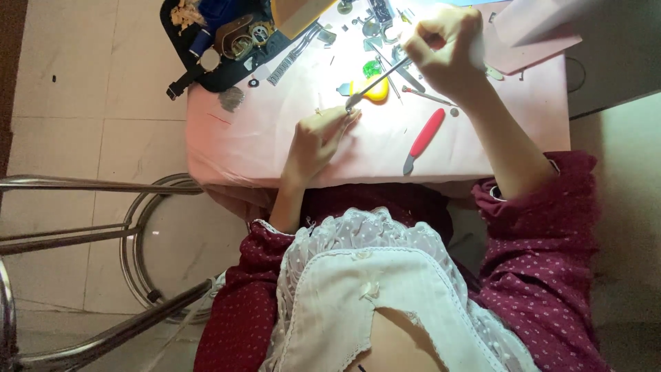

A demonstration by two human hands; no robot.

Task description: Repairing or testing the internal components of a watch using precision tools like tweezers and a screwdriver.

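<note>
While gripped — slim metal tweezers (375, 86)

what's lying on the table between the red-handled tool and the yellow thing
Bare pink tabletop between the red-handled tool and the yellow thing, in the head view.

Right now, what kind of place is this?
Probably a small watch-repair bench. The pink-covered table is strewn with tiny metal parts, a black tray holds watch straps, and the right hand works a thin metal tool.

A thin metal tool (377, 86) slants over the pink table, its tip meeting a small part (350, 110).
</note>
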